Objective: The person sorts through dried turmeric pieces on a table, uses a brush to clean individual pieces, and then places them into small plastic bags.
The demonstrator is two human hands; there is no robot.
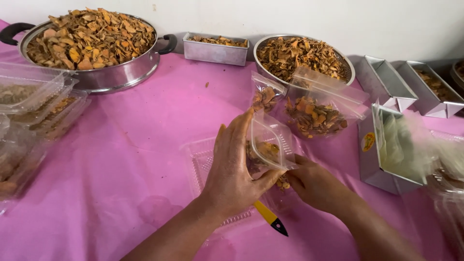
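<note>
Pink cloth [121, 159] covers the whole table. Nearest of all, a yellow and black tool [270, 218] lies on the cloth under the hands. The left hand [232, 169] wraps around a small clear bag [270, 145], with the fingers flat on its side and the thumb under it. The right hand [311, 181] pinches the bag's lower corner. The bag is held up just above a clear plastic tray [200, 162] and has some dried orange-brown chips in it. It looks light, thin, soft and a bit slippery, and the chips could snap, so it is best held gently by its edges or top. Just behind it two more filled bags [314, 113] stand together. To the right sits a shiny metal tin [369, 164] with pale bags inside. Stacked clear boxes [38, 101] sit on the left. Farther back are a big steel pot [116, 72], a small metal tin [215, 53] and a round strainer bowl [345, 65], all with chips inside.
</note>
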